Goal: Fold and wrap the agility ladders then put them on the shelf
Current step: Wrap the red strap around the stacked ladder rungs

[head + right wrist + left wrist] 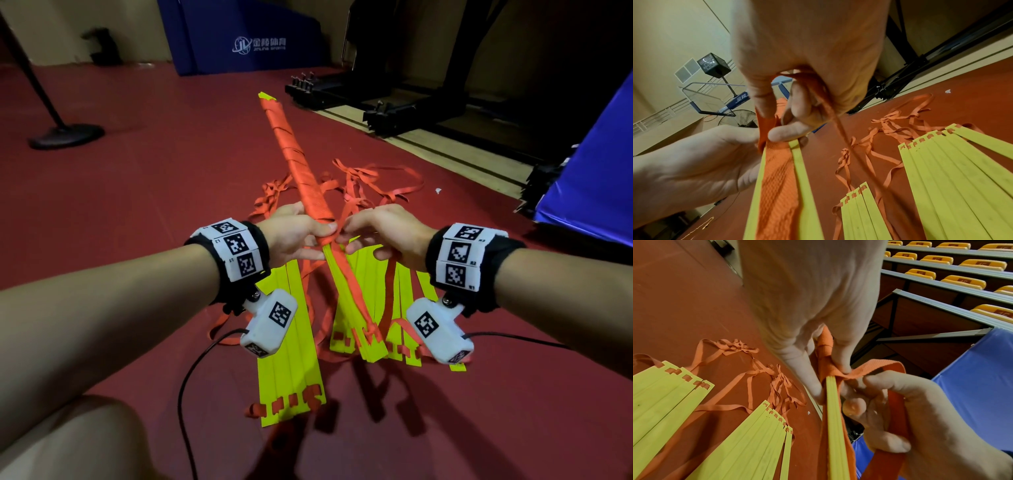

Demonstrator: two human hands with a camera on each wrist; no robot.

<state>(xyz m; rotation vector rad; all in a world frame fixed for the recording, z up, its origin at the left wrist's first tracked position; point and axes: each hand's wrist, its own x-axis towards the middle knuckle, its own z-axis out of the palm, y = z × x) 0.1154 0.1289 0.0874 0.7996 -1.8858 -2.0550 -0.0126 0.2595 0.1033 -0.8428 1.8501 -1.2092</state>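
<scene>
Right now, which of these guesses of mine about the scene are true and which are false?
1. Both hands work on one ladder bundle. True.
2. The left hand is idle. False: it grips the bundle.
3. The right hand pinches the orange strap. True.
4. The bundle is wrapped along its whole length. False: the near part shows bare yellow rungs.
5. Other loose rungs lie on the red floor. True.

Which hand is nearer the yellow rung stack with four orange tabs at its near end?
Left. The left hand is above that stack's far end; the right hand is across the half-wrapped bundle, over another stack.
</scene>
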